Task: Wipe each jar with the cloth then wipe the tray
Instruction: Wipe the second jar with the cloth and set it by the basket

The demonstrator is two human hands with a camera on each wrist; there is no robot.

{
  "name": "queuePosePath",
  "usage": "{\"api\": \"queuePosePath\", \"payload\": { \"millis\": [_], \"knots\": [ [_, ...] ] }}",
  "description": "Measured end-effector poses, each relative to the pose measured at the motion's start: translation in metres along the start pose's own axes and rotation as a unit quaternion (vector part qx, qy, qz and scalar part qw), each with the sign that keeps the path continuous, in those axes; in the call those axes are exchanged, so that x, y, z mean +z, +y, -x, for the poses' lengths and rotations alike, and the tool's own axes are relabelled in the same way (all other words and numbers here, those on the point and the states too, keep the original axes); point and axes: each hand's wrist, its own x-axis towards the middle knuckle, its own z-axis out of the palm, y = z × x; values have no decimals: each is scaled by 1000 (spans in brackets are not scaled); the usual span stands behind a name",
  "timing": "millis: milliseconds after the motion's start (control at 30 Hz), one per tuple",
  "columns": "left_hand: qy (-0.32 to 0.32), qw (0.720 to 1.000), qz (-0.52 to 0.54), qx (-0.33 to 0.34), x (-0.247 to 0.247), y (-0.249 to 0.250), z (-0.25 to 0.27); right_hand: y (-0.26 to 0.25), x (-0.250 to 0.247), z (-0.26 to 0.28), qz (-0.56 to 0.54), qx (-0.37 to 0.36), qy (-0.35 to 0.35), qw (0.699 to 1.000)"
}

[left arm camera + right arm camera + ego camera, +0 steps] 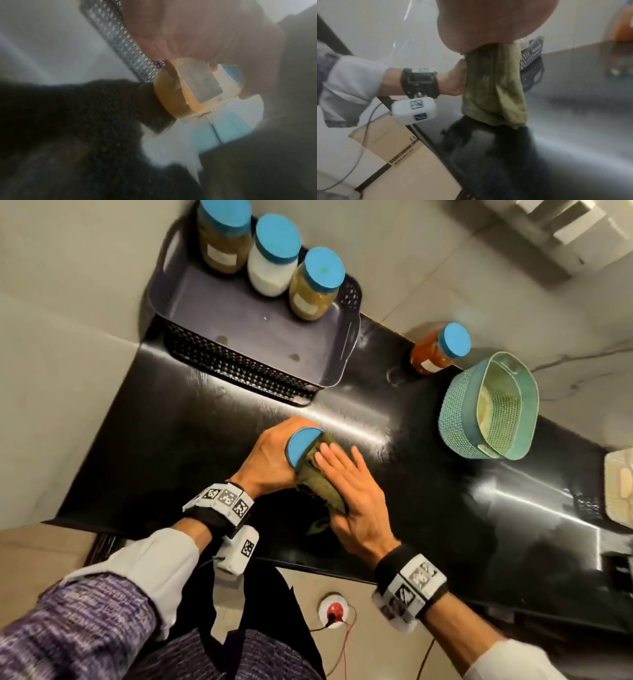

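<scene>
Just in front of the tray [191, 302], on the bench [428, 508], the left hand [270, 460] wraps its grip around a jar [303, 445]. The right hand [352, 491], fingers straight, presses the green cloth [318, 481] flat against the jar's side.

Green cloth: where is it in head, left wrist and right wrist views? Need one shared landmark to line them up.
Head: cloth at centre, under the right hand, against the jar.
Left wrist: not clearly visible; too blurred.
Right wrist: upper centre, hanging below the palm.
Shared landmark: the dark mesh tray.
</scene>
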Motion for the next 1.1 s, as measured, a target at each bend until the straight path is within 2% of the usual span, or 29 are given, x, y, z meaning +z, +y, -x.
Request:
{"api": "queuePosePath", "payload": {
  "millis": [100,200,233,267,300,400,533,667,733,833,933,1000,1100],
  "knots": [
    [3,999,-27,31,4,-3,5,-34,21,19,-47,44,29,997],
    [3,991,-124,48,1,-12,12,-47,38,-7,-53,1,0,999],
    [5,995,-97,9,-2,-11,12,-43,36,-19,-43,-12,-8,999],
    [9,995,-100,18,-8,-9,11,-37,33,-31,-35,-15,-12,999],
    [12,998,-57,18,-9,-7,7,-30,28,-39,-29,-6,-7,1000],
    [7,999,42,-8,-8,-2,1,-21,12,-30,-14,53,35,998],
    [27,999,46,7,-1,-6,1,-45,26,2,-26,84,52,995],
    [9,997,76,0,-8,-11,2,-47,32,-35,-35,46,17,998],
    [16,998,64,10,-9,-10,1,-35,22,-48,-18,53,13,998],
    [31,998,57,-10,-7,-7,-3,-35,13,-24,3,109,36,993],
    [24,998,56,-18,-3,-12,0,-57,25,-7,-7,105,26,994],
    [14,996,73,-40,-5,-11,1,-58,31,-27,-19,77,17,997],
    [32,996,79,-32,-9,-7,-1,-38,22,-60,-13,92,19,996]
  ]
}}
